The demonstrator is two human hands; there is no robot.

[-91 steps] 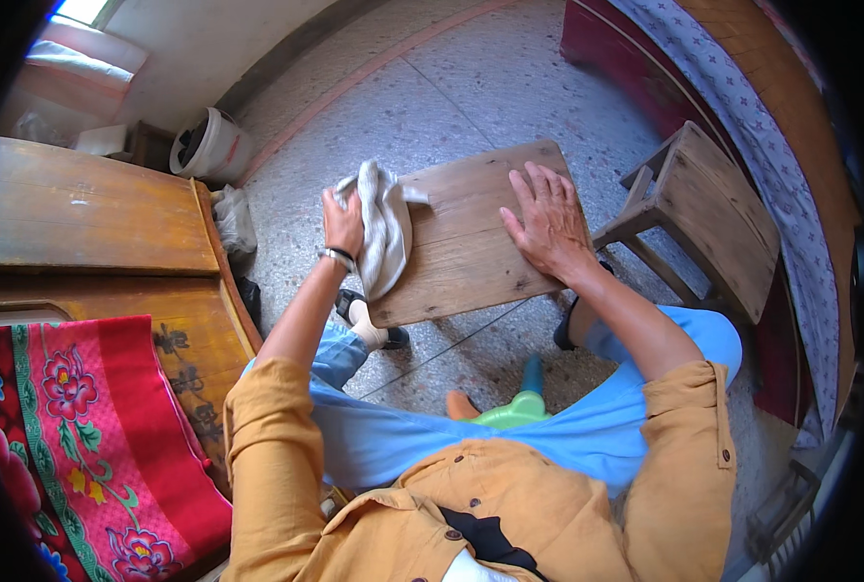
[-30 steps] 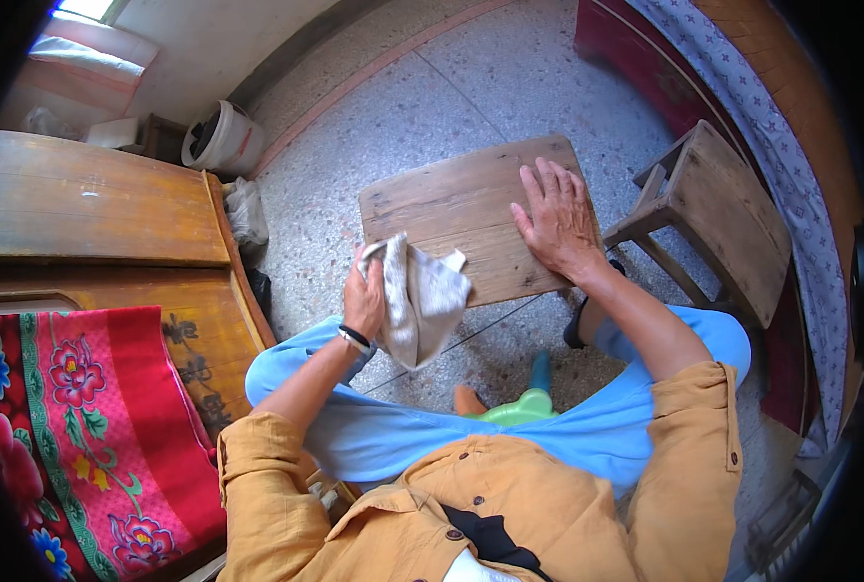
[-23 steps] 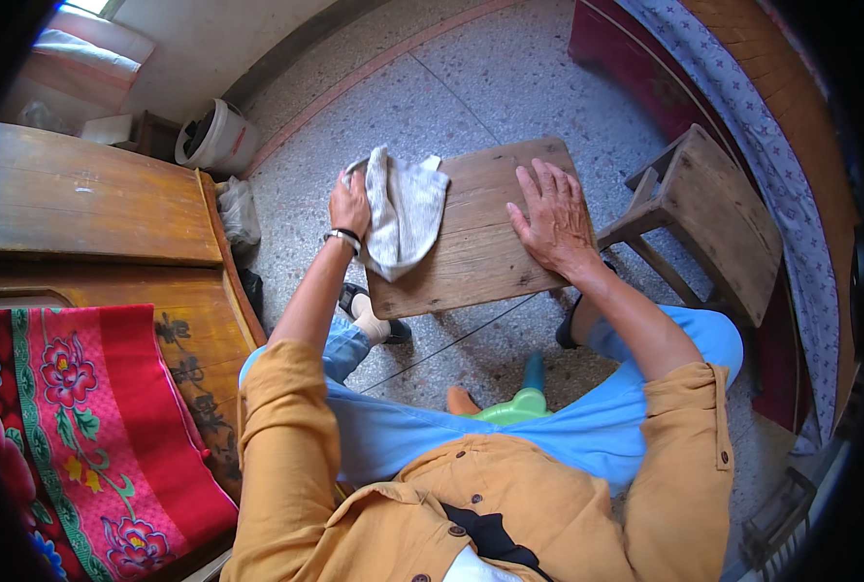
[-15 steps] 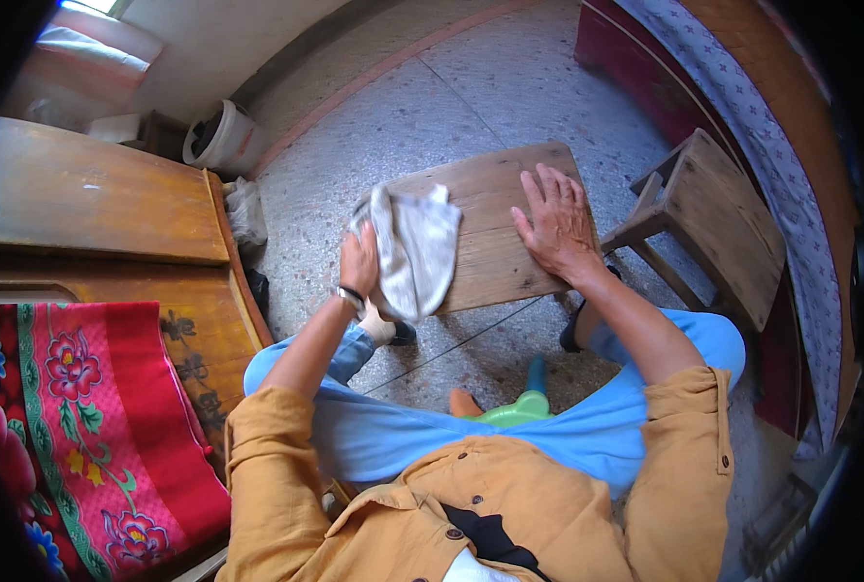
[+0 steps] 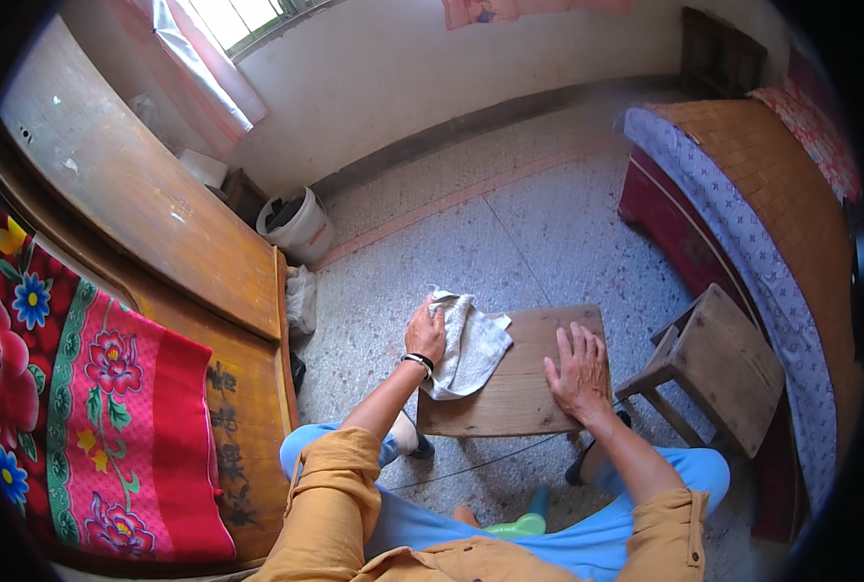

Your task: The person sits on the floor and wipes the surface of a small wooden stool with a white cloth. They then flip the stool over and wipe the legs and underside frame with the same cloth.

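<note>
A small wooden stool (image 5: 529,405) with a worn brown top stands in front of my knees. Over its far left part lies a crumpled grey-white cloth (image 5: 474,354), a bit of it past the edge. My left hand (image 5: 426,332), with dark and pale bands at the wrist, grips the cloth at its left side; the fingertips are partly hidden. On the right half of the top, my right hand (image 5: 578,373) rests flat with fingers stretched out, apart from the cloth and holding nothing.
Close by on the right is another wooden stool (image 5: 718,373), beside a bed (image 5: 742,184). A wooden cabinet (image 5: 175,218) on the left carries a red flowered blanket (image 5: 126,417). Behind it stands a white bucket (image 5: 301,228). A green plastic thing (image 5: 521,527) shows between my legs.
My view has tilted up, showing more wall and window. My left hand and the cloth have moved away from me along the stool's left side. My right hand stays on the top.
</note>
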